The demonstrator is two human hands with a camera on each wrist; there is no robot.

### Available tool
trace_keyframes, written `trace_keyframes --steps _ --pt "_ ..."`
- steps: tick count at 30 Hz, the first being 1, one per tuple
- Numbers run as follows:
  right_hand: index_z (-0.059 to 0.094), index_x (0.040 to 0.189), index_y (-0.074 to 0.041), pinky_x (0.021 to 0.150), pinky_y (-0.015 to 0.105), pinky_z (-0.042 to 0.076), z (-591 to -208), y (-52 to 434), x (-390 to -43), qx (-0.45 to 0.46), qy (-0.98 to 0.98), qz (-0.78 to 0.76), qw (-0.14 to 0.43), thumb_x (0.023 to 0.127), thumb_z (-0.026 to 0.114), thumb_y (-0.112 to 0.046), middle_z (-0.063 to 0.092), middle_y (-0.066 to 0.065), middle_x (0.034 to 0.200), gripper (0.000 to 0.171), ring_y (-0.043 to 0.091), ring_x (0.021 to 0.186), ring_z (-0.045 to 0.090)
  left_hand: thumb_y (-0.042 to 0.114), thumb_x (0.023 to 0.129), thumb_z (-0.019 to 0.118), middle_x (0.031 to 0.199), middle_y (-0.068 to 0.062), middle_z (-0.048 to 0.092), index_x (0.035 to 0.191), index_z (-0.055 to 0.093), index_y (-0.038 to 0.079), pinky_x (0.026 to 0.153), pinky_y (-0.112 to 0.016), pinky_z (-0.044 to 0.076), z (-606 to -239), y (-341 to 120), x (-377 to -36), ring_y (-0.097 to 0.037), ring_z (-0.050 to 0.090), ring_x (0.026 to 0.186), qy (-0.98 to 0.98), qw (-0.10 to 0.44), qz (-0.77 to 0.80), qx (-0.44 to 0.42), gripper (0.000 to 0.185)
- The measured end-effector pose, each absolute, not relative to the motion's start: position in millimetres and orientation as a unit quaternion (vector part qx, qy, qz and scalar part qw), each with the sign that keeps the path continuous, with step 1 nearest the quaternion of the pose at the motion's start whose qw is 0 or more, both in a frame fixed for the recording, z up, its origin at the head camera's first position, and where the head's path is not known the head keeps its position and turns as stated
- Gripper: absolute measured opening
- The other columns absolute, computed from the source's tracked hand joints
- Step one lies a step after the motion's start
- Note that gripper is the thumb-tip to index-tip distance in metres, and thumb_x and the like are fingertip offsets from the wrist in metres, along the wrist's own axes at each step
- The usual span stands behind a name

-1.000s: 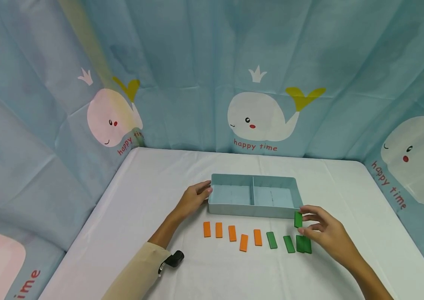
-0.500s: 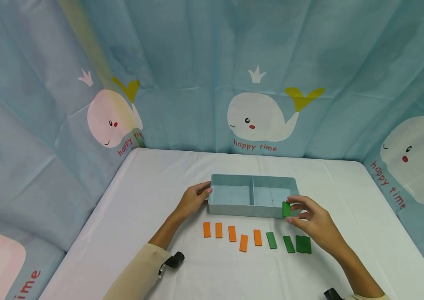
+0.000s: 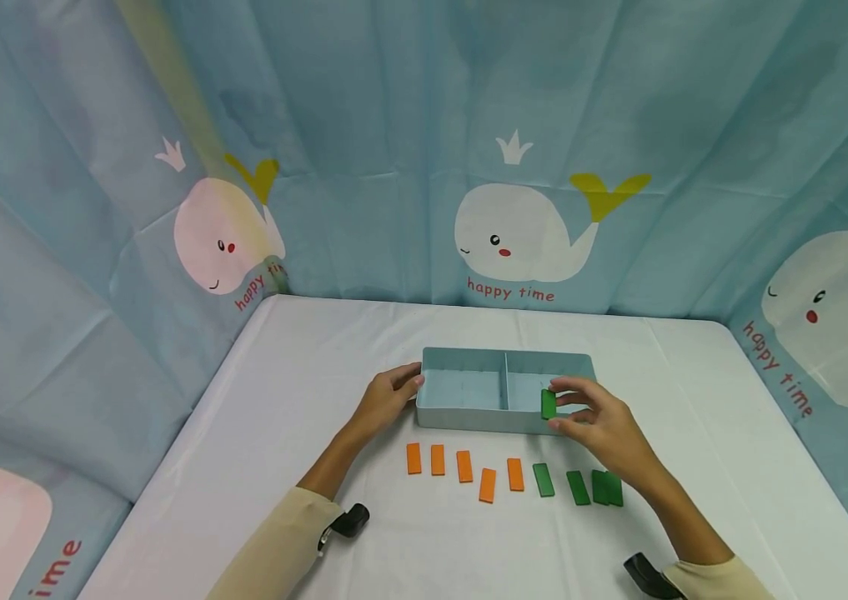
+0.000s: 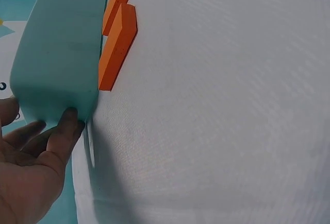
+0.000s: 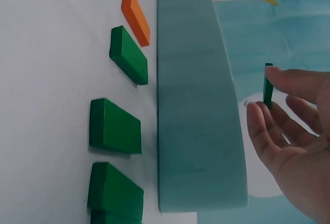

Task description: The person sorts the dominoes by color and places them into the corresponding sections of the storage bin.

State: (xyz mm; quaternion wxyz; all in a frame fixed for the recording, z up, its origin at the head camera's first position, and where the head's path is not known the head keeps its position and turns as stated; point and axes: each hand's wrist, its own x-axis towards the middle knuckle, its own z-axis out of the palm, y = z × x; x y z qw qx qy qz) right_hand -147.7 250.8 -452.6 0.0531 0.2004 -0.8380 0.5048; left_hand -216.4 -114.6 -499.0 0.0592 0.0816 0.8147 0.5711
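A green block (image 3: 548, 404), flat and oblong, is pinched between the thumb and fingers of my right hand (image 3: 607, 425). It is held up over the front wall of the blue two-compartment box (image 3: 484, 419), on the right compartment's side. In the right wrist view the green block (image 5: 268, 86) appears edge-on, above the box. My left hand (image 3: 384, 402) rests its fingertips against the box's left end; the left wrist view has those fingers touching the end wall (image 4: 56, 100). Both compartments look bare inside, though my right hand covers part of the right one.
In front of the box lies a row of orange blocks (image 3: 464, 467), then green blocks (image 3: 578, 488) to the right, the last two touching. A white cloth (image 3: 318, 350) covers the table. Blue whale-print curtains (image 3: 378, 167) hang behind and at the sides.
My right hand has carried the green block leftward and up, from the box's front right corner to over the right compartment's front. My left hand and the box have stayed put.
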Motion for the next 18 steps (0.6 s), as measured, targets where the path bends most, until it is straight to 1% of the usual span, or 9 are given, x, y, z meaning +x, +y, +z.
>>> trace_keyframes --steps 4,8,13,18 --pt "0.06 0.143 -0.004 0.09 0.018 0.06 -452.2 243.2 -151.8 0.202 -0.837 0.506 0.051 0.095 0.08 -0.004 0.065 0.016 0.137 0.052 0.02 0.117 0.066 0.027 0.11 0.061 0.156 -0.015 0.056 0.156 0.052 0.003 0.115 -0.049 0.05 -498.0 -114.5 -215.8 -0.033 0.052 0.147 0.811 0.063 0.576 0.081 0.052" --pt "0.061 0.141 -0.003 0.089 0.019 0.06 -452.0 236.6 -156.0 0.201 -0.835 0.51 0.045 0.095 0.081 -0.005 0.066 0.015 0.137 0.051 0.026 0.117 0.066 0.027 0.11 0.061 0.157 -0.015 0.056 0.156 0.052 0.003 0.118 -0.05 0.047 -497.4 -114.4 -215.3 -0.033 0.05 0.148 0.813 0.062 0.573 0.081 0.052" --pt "0.062 0.141 -0.006 0.09 0.021 0.061 -453.4 230.0 -161.1 0.191 -0.835 0.514 0.031 0.094 0.081 -0.005 0.066 0.013 0.137 0.051 0.029 0.118 0.066 0.028 0.11 0.061 0.157 -0.013 0.056 0.156 0.052 0.003 0.121 -0.051 0.044 -497.0 -113.8 -214.6 -0.033 0.048 0.15 0.815 0.064 0.571 0.077 0.053" --pt "0.061 0.141 -0.002 0.09 0.021 0.061 -454.6 222.4 -166.4 0.189 -0.834 0.518 0.021 0.094 0.081 -0.004 0.065 0.013 0.137 0.051 0.031 0.119 0.066 0.03 0.11 0.062 0.157 -0.012 0.056 0.156 0.052 0.004 0.12 -0.05 0.045 -496.6 -113.8 -214.6 -0.032 0.049 0.149 0.815 0.062 0.571 0.075 0.054"
